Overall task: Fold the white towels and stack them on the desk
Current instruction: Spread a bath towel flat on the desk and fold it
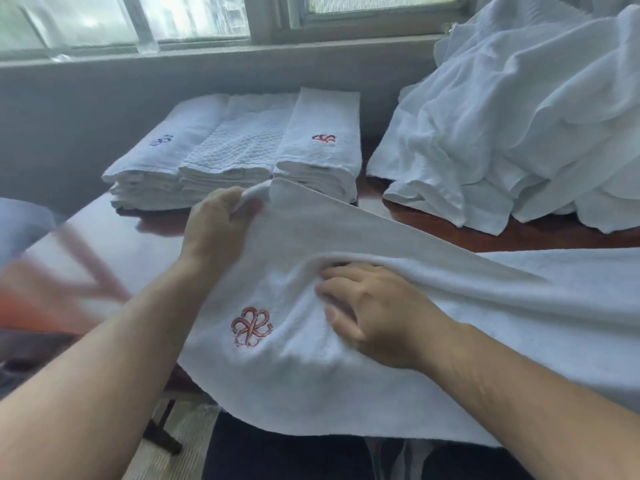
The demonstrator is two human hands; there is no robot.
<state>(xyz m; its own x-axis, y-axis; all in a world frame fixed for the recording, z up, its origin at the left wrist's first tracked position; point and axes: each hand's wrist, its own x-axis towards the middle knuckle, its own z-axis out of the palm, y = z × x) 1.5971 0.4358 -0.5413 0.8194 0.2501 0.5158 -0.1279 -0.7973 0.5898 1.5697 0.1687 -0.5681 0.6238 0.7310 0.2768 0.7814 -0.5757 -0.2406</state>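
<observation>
Towel: a white towel [346,386] lies spread over the near edge of the desk [104,244], its front edge hanging off toward the person; a red embroidered logo [251,326] shows on its left part.
Left hand: the left hand [213,226] has its fingers curled round the towel's far left corner, lifting it above the desk, so the cloth runs in a taut slanting edge from that corner down to the right.
Right hand: the right hand [377,313] lies on the towel right of the logo, fingers bent and tucked under a raised fold of cloth; whether they pinch it or only press it cannot be told.
Stacks: three stacks of folded towels [239,150] sit side by side at the back of the desk, touching one another, below the window sill [207,60].
Pile: an unfolded heap of white towels [519,126] rests at the far right of the desk, well apart from the hands.
</observation>
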